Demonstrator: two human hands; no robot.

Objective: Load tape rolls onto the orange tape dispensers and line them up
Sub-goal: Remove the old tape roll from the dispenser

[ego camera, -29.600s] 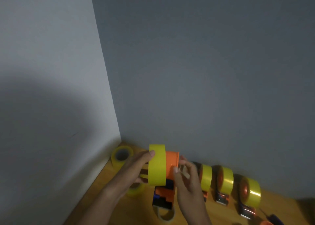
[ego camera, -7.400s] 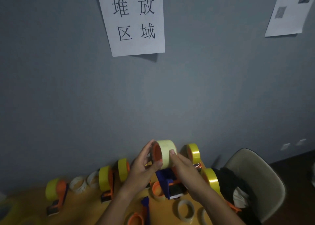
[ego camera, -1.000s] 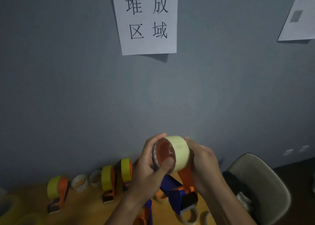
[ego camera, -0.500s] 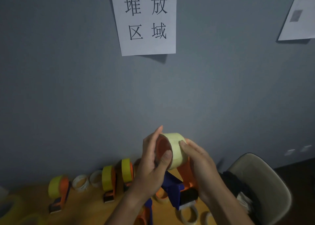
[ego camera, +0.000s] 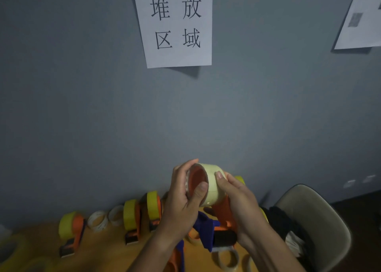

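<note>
Pale cream tape roll [ego camera: 212, 184] sits gripped between both hands, raised in front of the grey wall above the table. Since half a second ago the left hand [ego camera: 182, 197] has shifted its thumb onto the orange hub, suggesting the roll is being pressed home on the orange dispenser [ego camera: 223, 212]. The right hand [ego camera: 237, 197] curls round the roll's far side, wrist low. Loaded dispensers [ego camera: 132, 218] line the table's [ego camera: 99, 249] back edge.

pale cream tape roll [ego camera: 212, 186], orange dispenser [ego camera: 223, 213], grey wall [ego camera: 82, 106]
</note>
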